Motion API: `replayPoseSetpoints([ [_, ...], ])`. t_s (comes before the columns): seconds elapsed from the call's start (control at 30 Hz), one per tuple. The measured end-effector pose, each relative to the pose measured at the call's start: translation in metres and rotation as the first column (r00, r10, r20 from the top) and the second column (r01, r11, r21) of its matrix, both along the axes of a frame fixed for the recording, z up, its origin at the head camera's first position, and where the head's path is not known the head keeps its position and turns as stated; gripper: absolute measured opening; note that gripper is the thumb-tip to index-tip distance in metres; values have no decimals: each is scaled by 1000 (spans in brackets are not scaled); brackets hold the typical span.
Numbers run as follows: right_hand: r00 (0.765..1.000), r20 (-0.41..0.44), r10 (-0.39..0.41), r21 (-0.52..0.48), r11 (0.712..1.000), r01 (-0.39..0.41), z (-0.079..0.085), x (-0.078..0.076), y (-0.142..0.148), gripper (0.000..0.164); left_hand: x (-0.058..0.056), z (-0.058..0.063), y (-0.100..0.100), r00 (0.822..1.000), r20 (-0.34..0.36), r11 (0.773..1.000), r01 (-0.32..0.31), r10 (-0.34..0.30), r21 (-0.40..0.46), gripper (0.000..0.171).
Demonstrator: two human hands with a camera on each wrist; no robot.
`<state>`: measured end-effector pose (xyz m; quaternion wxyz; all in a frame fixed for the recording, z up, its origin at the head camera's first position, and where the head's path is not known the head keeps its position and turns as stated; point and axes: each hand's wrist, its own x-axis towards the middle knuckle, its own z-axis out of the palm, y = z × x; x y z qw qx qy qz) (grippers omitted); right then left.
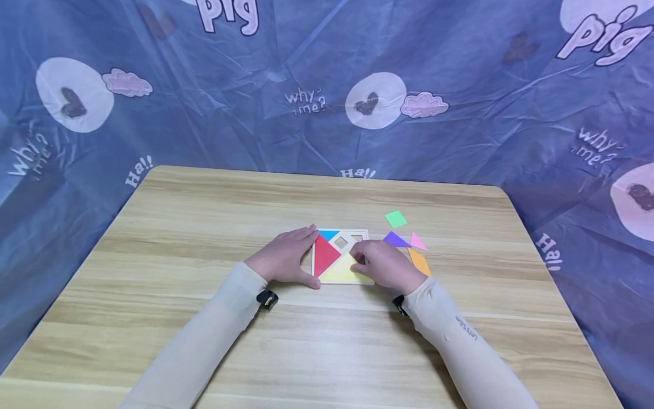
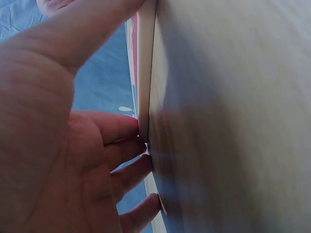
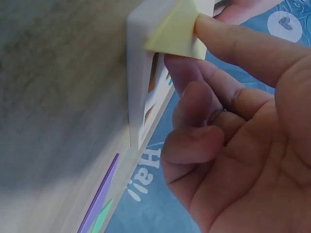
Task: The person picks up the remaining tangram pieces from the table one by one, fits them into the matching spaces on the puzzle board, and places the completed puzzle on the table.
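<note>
A white-framed tangram board (image 1: 353, 234) lies on the table between both hands. A red triangle (image 1: 325, 255) and a blue piece (image 1: 327, 233) sit in its left part. My left hand (image 1: 287, 255) holds the board's left side, thumb at the near corner and fingertips at the far one. The thumb and fingers of my right hand (image 1: 388, 266) pinch a yellow triangle (image 3: 177, 31) at its edge. That triangle covers the near right part of the board and is tilted up off it in the right wrist view. Cutouts show in the far right part.
Loose pieces lie right of the board: a green square (image 1: 395, 219), a purple triangle (image 1: 395, 240), a pink triangle (image 1: 418, 241) and an orange piece (image 1: 420, 261) partly behind my right hand. A blue printed cloth (image 1: 327, 142) hangs behind the wooden table (image 1: 230, 199).
</note>
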<state>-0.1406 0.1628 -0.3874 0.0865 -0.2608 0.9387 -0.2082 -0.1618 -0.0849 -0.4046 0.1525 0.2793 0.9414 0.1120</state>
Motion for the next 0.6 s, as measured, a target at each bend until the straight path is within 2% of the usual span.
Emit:
replayPoseSetpoints([
  [0.33, 1000, -19, -11, 27, 1000, 12, -3, 0, -1, 11, -1, 1, 1, 1000, 8, 1000, 5, -6, 23, 116],
  [0.6, 999, 9, -37, 28, 999, 36, -2, -1, 0, 17, 0, 2, 1, 1000, 1, 1000, 12, -12, -5, 123],
])
